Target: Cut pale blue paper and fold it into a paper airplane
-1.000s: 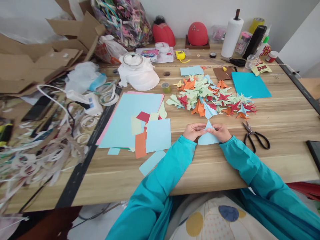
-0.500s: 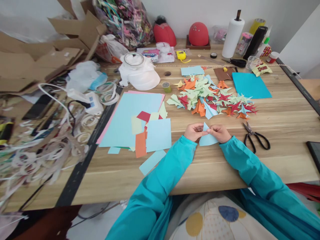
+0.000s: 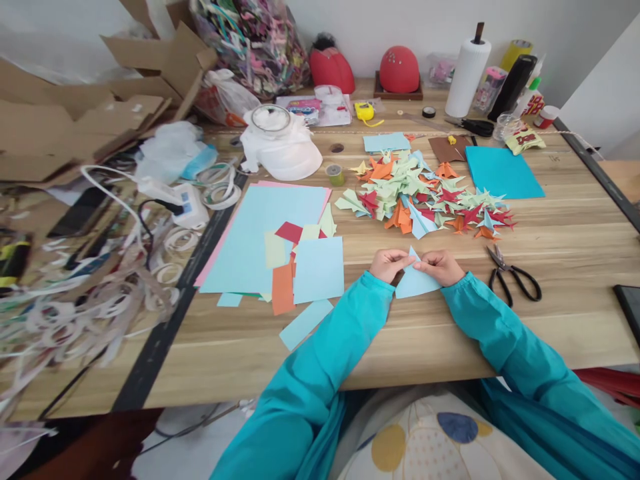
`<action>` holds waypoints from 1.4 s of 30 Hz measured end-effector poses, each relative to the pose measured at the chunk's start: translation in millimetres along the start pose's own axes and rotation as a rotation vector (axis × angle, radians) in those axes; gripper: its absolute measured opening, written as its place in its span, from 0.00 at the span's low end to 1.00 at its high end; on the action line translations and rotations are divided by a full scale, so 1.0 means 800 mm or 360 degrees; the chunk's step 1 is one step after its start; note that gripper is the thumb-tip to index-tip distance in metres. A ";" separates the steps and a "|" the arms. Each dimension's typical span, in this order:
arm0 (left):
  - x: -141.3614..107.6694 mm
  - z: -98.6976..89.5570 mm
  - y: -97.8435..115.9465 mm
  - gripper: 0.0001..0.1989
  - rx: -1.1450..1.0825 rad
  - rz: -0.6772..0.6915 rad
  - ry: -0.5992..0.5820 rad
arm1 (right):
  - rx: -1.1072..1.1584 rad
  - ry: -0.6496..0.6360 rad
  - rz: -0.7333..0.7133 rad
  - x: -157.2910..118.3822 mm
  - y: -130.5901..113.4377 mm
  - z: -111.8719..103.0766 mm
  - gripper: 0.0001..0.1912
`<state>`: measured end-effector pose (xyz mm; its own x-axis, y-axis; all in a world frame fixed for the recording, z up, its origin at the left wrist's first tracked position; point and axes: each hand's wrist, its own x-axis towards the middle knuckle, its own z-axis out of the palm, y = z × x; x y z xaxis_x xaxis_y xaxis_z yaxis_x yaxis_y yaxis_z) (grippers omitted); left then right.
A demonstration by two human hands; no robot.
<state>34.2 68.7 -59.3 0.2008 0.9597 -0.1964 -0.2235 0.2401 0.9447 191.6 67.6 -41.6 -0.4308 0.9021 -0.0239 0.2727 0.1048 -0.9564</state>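
A light blue folded paper (image 3: pixel 416 281), roughly triangular with its tip pointing away from me, is held between both hands just above the table. My left hand (image 3: pixel 390 265) pinches its left side near the tip. On the other side, my right hand (image 3: pixel 441 268) grips it between thumb and fingers, the two thumbs almost meeting. Behind the hands lies a pile of folded paper pieces (image 3: pixel 400 183) in green, orange, red and blue. Left of my hands, a light blue square sheet (image 3: pixel 319 269) rests over smaller coloured pieces and larger sheets (image 3: pixel 245 233).
Black-handled scissors (image 3: pixel 511 272) lie open right of my hands. A turquoise sheet (image 3: pixel 504 172) is at the back right, near a white roll (image 3: pixel 467 79). White cloth (image 3: pixel 283 150) sits behind the sheets. Tangled ribbons (image 3: pixel 95 300) and cardboard (image 3: pixel 75 123) cover the left side.
The lower part of the held paper has shifted and now shows a wider, flatter triangle. Both hands keep their pinch in almost the same place.
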 end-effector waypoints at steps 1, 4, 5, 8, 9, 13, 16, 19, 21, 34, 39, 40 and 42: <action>0.000 0.000 0.001 0.13 -0.0002 0.0023 0.0003 | 0.0007 -0.0027 0.0006 0.000 0.001 0.000 0.25; -0.002 0.003 0.005 0.13 -0.0011 0.0101 0.0037 | 0.0036 -0.0113 -0.0008 0.000 0.004 0.000 0.25; -0.002 0.004 0.006 0.14 -0.0008 0.0112 0.0050 | 0.0042 -0.0134 -0.0022 0.000 0.005 0.001 0.25; -0.003 0.003 0.004 0.14 0.0003 0.0074 0.0082 | 0.0054 -0.0188 -0.0048 0.000 0.008 0.001 0.25; -0.002 0.002 0.003 0.14 -0.0003 0.0054 0.0087 | 0.0055 -0.0202 -0.0050 0.000 0.008 0.001 0.25; -0.001 -0.002 -0.002 0.14 -0.0048 0.0012 0.0060 | 0.0051 -0.0246 -0.0046 -0.001 0.008 0.000 0.24; -0.001 -0.001 -0.002 0.15 -0.0100 0.0006 0.0048 | 0.0050 -0.0253 -0.0027 -0.001 0.006 0.000 0.24; -0.001 0.004 -0.001 0.18 -0.0263 0.0009 0.0059 | 0.0071 -0.0170 -0.0008 -0.001 0.004 0.001 0.24; 0.000 0.006 0.000 0.20 -0.0403 0.0002 0.0081 | 0.0081 -0.0044 -0.0005 0.000 0.004 0.002 0.24; 0.004 -0.002 -0.008 0.19 -0.0027 0.0082 -0.0065 | 0.0132 0.0069 0.0046 0.000 0.012 0.000 0.23; 0.003 -0.003 -0.006 0.17 -0.0029 0.0020 -0.0112 | 0.0155 0.0034 0.0010 -0.001 0.011 0.000 0.22; 0.002 -0.003 -0.004 0.17 -0.0050 0.0007 -0.0112 | 0.0178 0.0035 0.0026 -0.001 0.011 0.001 0.22; 0.002 -0.002 -0.002 0.18 -0.0097 -0.0028 -0.0117 | 0.0223 0.0043 0.0061 -0.001 0.012 0.001 0.22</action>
<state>32.9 70.0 -61.3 0.2741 0.9426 -0.1907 -0.2767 0.2672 0.9231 193.9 67.8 -51.2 -0.3985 0.9155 -0.0550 0.1648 0.0126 -0.9862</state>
